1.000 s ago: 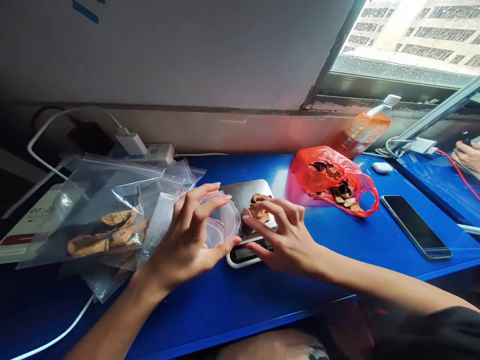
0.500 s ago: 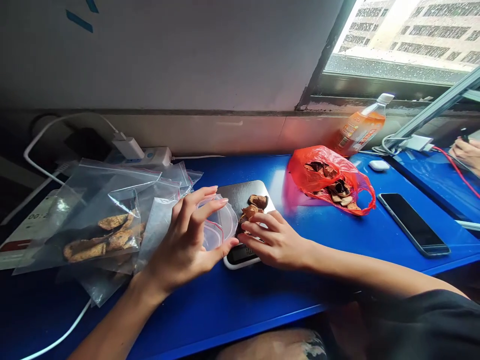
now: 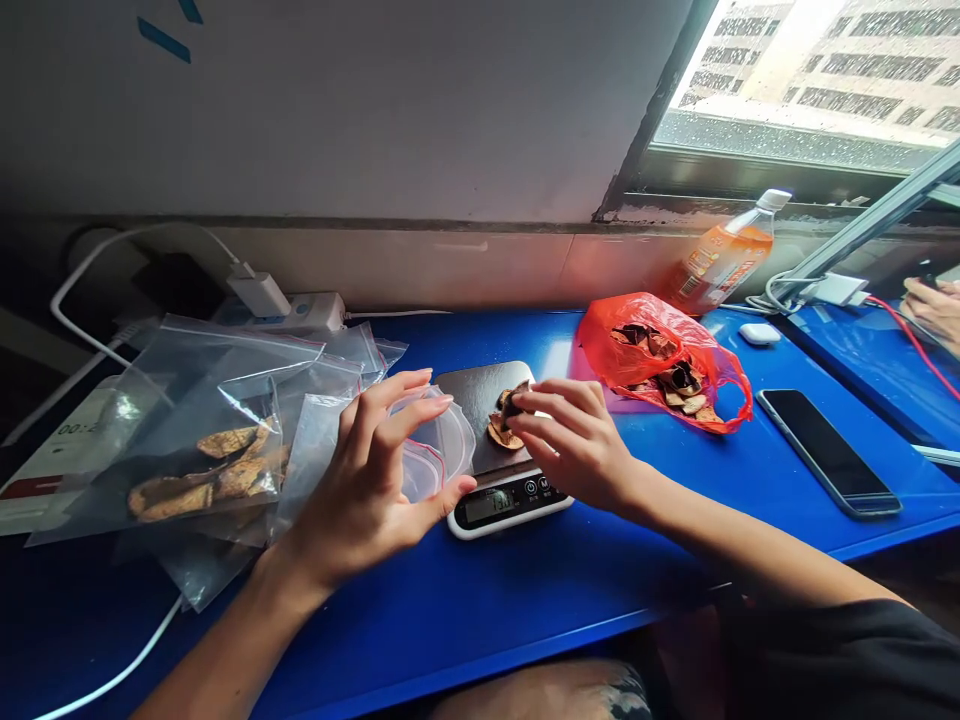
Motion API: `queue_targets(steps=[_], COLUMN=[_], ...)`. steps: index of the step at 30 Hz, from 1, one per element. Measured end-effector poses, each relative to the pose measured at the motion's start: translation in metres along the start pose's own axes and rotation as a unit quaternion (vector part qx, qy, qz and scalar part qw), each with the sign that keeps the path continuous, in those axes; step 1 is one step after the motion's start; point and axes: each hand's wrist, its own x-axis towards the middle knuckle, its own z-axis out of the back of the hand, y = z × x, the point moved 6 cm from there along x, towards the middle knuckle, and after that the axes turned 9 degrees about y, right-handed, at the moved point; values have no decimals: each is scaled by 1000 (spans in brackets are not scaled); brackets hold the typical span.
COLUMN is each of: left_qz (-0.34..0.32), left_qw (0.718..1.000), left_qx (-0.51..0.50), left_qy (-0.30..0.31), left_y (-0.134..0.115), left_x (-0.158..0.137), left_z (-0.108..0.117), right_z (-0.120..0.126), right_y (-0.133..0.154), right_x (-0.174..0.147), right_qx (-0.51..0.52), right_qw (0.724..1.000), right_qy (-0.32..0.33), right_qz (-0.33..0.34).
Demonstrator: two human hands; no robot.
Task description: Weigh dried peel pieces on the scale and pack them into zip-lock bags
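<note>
My left hand (image 3: 382,470) is curved around the mouth of a clear zip bag (image 3: 431,450), holding it open between spread fingers and thumb. The bag overlaps the left side of a kitchen scale (image 3: 476,385). Over the weighing plate, my right hand (image 3: 574,435) pinches a dark piece of dried peel (image 3: 511,403) in its fingertips. Below that lies another brown dried piece (image 3: 501,432) on the plate, partly hidden by the fingers. The scale's lit display (image 3: 491,504) shows digits too blurred to read surely.
Zip bags with dried pieces (image 3: 206,495) lie at left, near a power strip (image 3: 315,312) and white cable. A red plastic bag (image 3: 600,320) of dried peel, a drink bottle (image 3: 724,260), an earbud case (image 3: 759,334) and a phone (image 3: 829,450) are at right. Another person's hand (image 3: 934,310) shows far right.
My right hand has moved right and up from the plate's front with a dried piece in its fingers, uncovering the display and buttons. My left hand stays nearly still with the bag.
</note>
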Motion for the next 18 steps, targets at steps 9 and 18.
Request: queue_targets(steps=[9, 18], left_qz=[-4, -2], left_qw=[1000, 1000], left_qx=[1, 3], left_qy=[6, 7], left_y=[0, 1], left_x=[0, 0], left_z=[-3, -5], right_z=[1, -17], right_y=[-14, -48], right_x=[5, -15], right_qx=[85, 173], right_qw=[993, 887], right_qy=[53, 2], right_qz=[-56, -428])
